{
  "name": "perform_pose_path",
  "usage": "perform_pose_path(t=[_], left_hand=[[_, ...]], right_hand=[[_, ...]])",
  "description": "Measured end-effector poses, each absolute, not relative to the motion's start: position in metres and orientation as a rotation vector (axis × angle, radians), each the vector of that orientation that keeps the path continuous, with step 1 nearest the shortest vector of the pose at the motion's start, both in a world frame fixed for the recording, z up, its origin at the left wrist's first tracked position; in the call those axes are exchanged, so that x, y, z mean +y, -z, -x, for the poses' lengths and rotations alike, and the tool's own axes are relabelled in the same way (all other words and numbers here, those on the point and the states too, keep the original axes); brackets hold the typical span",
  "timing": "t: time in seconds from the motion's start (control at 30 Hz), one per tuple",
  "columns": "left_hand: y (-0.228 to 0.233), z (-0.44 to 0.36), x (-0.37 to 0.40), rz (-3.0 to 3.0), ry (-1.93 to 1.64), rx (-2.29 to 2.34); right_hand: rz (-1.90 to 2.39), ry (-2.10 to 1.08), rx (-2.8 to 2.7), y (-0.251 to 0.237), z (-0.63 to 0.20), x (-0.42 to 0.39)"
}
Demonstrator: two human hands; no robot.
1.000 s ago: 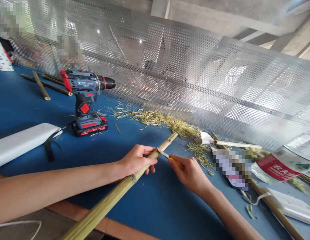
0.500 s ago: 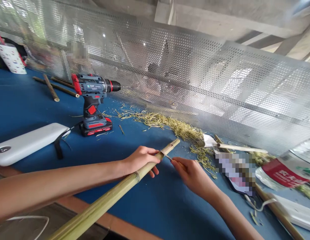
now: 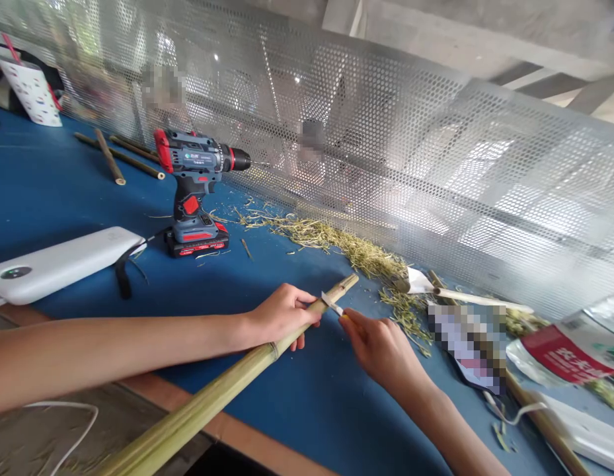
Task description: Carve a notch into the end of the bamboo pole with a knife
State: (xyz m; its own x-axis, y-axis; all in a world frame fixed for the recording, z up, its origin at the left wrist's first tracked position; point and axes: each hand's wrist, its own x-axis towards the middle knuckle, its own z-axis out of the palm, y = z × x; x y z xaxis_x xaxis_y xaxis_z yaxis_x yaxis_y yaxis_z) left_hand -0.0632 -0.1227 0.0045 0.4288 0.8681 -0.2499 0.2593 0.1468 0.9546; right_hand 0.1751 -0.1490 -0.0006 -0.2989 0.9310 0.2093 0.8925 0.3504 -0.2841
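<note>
A long green bamboo pole (image 3: 222,383) slants from the bottom left up to the middle of the blue table, its far end raised a little to the right. My left hand (image 3: 284,312) is wrapped round it near that end, just beyond a node. In my right hand (image 3: 379,340) is a utility knife (image 3: 332,304) with a short blade and a yellowish handle mostly covered by my fingers. The blade lies against the top of the bamboo, close to my left fingertips.
A cordless drill (image 3: 195,192) stands behind my left hand, near a white power bank (image 3: 63,261). Bamboo shavings (image 3: 356,248) line the perforated metal screen (image 3: 386,145). To the right are a phone (image 3: 468,350), a large plastic bottle (image 3: 569,350) and more sticks. A patterned cup (image 3: 32,89) stands far left.
The knife blade has tilted and now shows more of its flat side on the bamboo. My left hand keeps its grip. The whole view has shifted slightly.
</note>
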Motion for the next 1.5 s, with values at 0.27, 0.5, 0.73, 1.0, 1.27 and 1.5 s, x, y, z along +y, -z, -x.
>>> perform_pose_path(t=[0.27,0.5,0.73,1.0,1.27,1.5], left_hand=[[-0.004,0.062,-0.127,-1.376,-0.708,1.075],[-0.004,0.060,-0.125,-1.420,-0.605,1.100],[-0.004,0.059,-0.122,-1.466,-0.571,1.122],[-0.006,0.058,-0.127,-1.447,-0.581,1.117],[-0.009,0.059,-0.126,-1.445,-0.578,1.125],[-0.002,0.059,-0.122,-1.464,-0.572,1.142]], right_hand=[[1.512,-0.393,-2.204,-0.002,-0.176,-0.147],[1.500,-0.408,-2.244,0.002,-0.168,-0.157],[1.535,-0.078,-2.294,0.009,-0.164,-0.157],[1.765,0.121,-2.207,0.010,-0.173,-0.141],[1.487,-0.451,-2.242,-0.007,-0.162,-0.158],[1.585,-0.128,-2.259,0.006,-0.161,-0.158]])
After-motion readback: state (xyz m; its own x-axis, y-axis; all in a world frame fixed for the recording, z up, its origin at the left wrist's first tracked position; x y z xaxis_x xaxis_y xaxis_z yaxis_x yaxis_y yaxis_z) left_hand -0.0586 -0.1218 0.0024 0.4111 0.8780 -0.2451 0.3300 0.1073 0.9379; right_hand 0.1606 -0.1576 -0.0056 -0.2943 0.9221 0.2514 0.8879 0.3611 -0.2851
